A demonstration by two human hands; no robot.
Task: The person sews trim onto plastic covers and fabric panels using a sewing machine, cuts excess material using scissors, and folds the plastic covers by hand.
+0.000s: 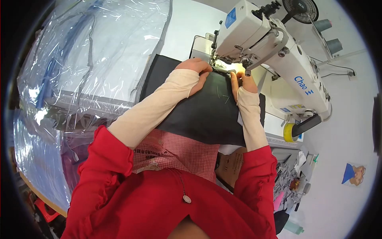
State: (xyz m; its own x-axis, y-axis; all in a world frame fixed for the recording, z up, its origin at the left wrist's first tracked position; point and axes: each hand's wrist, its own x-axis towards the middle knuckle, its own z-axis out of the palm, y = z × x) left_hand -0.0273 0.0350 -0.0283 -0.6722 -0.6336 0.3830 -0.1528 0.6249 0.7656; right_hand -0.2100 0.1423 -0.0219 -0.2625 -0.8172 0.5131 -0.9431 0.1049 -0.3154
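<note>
A sheet of black fabric lies across the front of the sewing machine and drapes over the table's near edge. Its far edge runs under the lit needle area. My left hand is bent over that edge, just left of the needle, its fingers closed on the cloth. On the right side of the needle, my right hand pinches the same edge between thumb and fingers. The fingertips of both hands are partly hidden near the machine head. A few loose pale threads lie on the fabric between my hands.
Clear plastic sheeting covers the table's left side. A roll of yellow tape hangs at the machine's right end. Grey thread spools and a small black fan stand behind. Grey scraps are piled at the lower right.
</note>
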